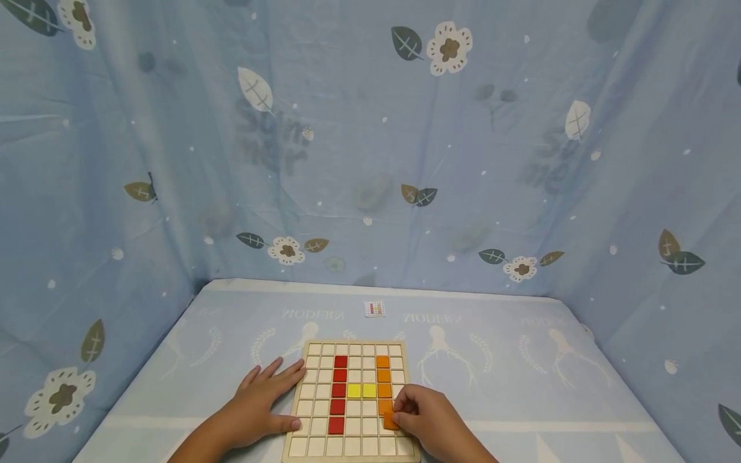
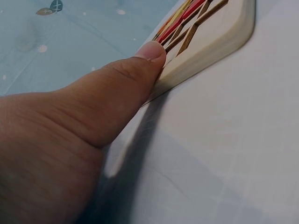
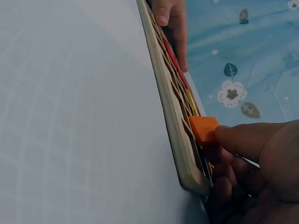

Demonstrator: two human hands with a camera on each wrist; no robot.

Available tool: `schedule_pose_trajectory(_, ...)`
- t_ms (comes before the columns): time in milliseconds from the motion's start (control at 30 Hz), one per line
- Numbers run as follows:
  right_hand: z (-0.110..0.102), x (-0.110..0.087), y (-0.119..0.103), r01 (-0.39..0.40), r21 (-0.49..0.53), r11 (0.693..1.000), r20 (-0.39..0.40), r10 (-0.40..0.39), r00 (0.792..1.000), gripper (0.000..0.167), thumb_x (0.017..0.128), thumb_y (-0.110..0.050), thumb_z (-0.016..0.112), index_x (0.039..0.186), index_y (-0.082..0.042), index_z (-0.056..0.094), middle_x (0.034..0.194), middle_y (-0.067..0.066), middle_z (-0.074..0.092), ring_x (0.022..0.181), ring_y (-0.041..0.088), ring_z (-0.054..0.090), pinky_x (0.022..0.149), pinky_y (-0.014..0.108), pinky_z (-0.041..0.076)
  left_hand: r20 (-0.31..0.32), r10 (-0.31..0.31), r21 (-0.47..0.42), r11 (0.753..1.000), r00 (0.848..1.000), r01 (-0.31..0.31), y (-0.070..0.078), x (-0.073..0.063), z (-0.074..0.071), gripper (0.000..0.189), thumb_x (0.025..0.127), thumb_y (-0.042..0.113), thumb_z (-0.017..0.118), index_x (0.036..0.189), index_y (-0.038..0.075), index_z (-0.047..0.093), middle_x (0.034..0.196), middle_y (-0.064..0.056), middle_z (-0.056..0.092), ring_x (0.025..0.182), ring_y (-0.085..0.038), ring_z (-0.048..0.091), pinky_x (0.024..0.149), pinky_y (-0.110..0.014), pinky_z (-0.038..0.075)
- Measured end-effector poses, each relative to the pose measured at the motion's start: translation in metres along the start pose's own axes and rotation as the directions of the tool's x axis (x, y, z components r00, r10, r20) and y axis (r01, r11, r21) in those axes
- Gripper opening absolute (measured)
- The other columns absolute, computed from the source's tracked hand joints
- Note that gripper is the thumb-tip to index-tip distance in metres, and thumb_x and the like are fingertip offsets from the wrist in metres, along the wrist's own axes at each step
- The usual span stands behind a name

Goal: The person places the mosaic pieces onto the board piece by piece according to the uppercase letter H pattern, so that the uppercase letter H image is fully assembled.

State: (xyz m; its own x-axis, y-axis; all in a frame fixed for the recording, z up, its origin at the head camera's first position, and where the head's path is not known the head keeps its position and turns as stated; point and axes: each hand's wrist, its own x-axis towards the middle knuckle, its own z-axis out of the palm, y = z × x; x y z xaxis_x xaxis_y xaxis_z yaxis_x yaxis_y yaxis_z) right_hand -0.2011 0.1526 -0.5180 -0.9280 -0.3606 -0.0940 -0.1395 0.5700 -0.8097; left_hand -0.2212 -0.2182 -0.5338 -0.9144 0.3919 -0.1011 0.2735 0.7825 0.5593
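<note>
A wooden grid board (image 1: 298,447) with square cells lies on the table. Several red tiles (image 1: 338,390) form a column on its left, two yellow tiles (image 1: 361,391) sit side by side in the middle, and several orange tiles (image 1: 384,376) line the right. My right hand (image 1: 431,418) pinches an orange tile (image 3: 203,129) between thumb and fingers, tilted over the lower end of the orange column. At the board's left edge my left hand (image 1: 255,405) rests with fingers spread, its thumb (image 2: 140,70) touching the rim.
A small card (image 1: 374,309) printed with a coloured grid pattern lies on the table behind the board. The table (image 1: 492,366) has a pale patterned cloth. Blue flowered curtains (image 1: 370,161) stand behind and at both sides.
</note>
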Motion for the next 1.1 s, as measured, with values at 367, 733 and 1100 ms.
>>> schedule_pose_trajectory(367,0.0041,0.0007,-0.0003,-0.010,0.011,1.000,-0.017,0.010,1.000,0.013,0.093,-0.020,0.081,0.087,-0.020,0.069,0.079,-0.007,0.066,0.071,0.010,0.059,0.060,0.024,0.049,0.001,0.004,-0.008,1.000,1.000,-0.004,0.0018,-0.0001,-0.0019,0.102,0.078,0.071,0.076,0.162,0.025,0.042,0.172,0.007,0.029,0.160,-0.047,0.010,0.120,-0.072,-0.005)
schedule_pose_trajectory(733,0.0067,0.0003,-0.0038,0.002,0.005,1.000,-0.038,-0.002,0.999,0.014,0.092,-0.021,0.081,0.086,-0.023,0.069,0.079,-0.008,0.066,0.071,0.009,0.059,0.060,0.024,0.050,-0.009,-0.014,0.010,1.000,1.000,0.014,-0.0004,0.0016,-0.0008,0.103,0.076,0.074,0.076,0.162,0.027,0.042,0.172,0.010,0.030,0.161,-0.045,0.012,0.121,-0.071,-0.004)
schedule_pose_trajectory(1100,0.0067,-0.0031,-0.0007,0.029,0.011,1.000,-0.004,-0.029,1.000,0.012,0.091,-0.021,0.082,0.087,-0.022,0.070,0.080,-0.009,0.066,0.070,0.007,0.058,0.060,0.023,0.050,-0.003,-0.003,-0.001,1.000,1.000,0.003,-0.0018,0.0004,0.0004,0.103,0.077,0.073,0.076,0.162,0.027,0.042,0.172,0.007,0.030,0.161,-0.046,0.011,0.121,-0.072,-0.003)
